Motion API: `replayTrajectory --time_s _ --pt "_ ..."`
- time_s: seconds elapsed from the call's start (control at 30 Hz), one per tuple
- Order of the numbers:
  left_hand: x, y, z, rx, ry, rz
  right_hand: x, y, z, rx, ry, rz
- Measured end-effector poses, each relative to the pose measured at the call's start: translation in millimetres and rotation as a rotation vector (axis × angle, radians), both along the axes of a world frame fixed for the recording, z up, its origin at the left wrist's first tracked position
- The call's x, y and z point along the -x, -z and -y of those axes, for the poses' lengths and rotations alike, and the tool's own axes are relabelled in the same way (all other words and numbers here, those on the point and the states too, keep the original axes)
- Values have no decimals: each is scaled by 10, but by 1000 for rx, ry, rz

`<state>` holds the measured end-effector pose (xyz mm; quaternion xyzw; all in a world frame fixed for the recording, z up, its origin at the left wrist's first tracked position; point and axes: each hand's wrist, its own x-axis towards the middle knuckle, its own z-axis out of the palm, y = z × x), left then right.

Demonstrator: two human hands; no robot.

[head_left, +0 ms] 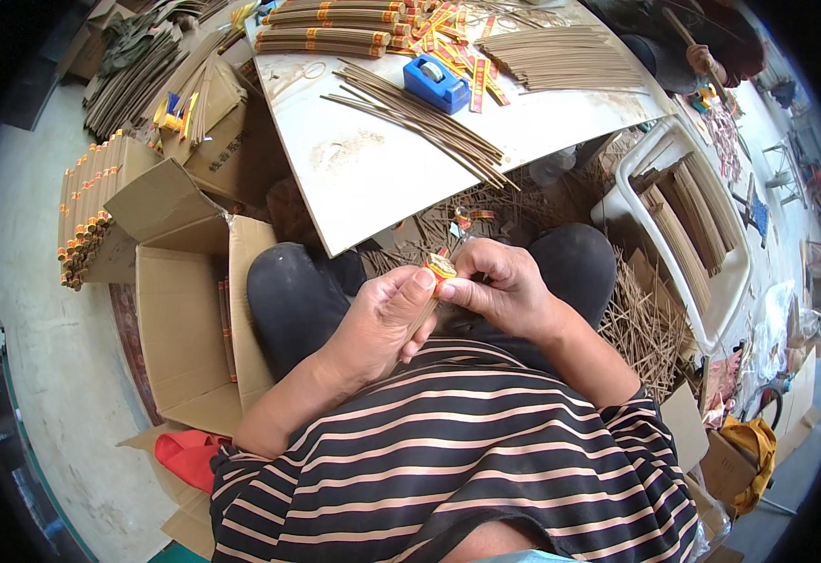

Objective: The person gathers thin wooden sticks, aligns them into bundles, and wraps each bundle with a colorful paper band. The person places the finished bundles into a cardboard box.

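Over my lap, a bundle of incense sticks (437,260) points its end up between my hands. My left hand (373,324) is closed around the bundle, with its thumb against the upper end. A red and yellow paper band (444,270) circles the sticks near that end. My right hand (509,286) pinches the band's edge between thumb and fingers. The lower part of the bundle is mostly hidden behind my left hand.
On the white table (354,178) ahead lie loose incense sticks (425,127), a blue tape dispenser (437,84), label strips (478,83) and banded bundles (321,42). An opened cardboard box (181,328) stands left, a white crate (628,174) of sticks right. Another person's hand (704,64) shows far right.
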<state>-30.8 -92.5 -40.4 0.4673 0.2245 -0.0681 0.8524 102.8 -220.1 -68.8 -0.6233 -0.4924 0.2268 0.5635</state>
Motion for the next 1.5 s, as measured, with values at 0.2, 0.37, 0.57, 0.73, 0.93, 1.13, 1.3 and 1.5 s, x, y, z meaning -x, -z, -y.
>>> replayTrajectory --time_s 0.2,0.37,0.57,0.73,0.93,1.13,1.3,1.5 --pt "5 8 -89 125 105 22 -50 -78 -55 26 -26 -432" --pt "-54 29 -169 131 124 86 -225 -160 -143 -5 -146 -89" --pt "-67 45 -194 -175 106 176 -197 -264 -167 107 -95 -196" --pt "-31 -14 -294 -526 251 151 -262 -270 -161 58 -114 124" --pt "-109 -99 -259 -79 247 63 -340 -264 -190 98 -147 139" --pt "-157 63 -315 45 183 11 -399 -164 -289 152 -184 -83" --pt "-225 101 -445 -31 76 -51 -804 -48 -520 272 9 -470" --pt "-333 120 -584 -23 32 -84 -2112 435 -1199 388 478 58"
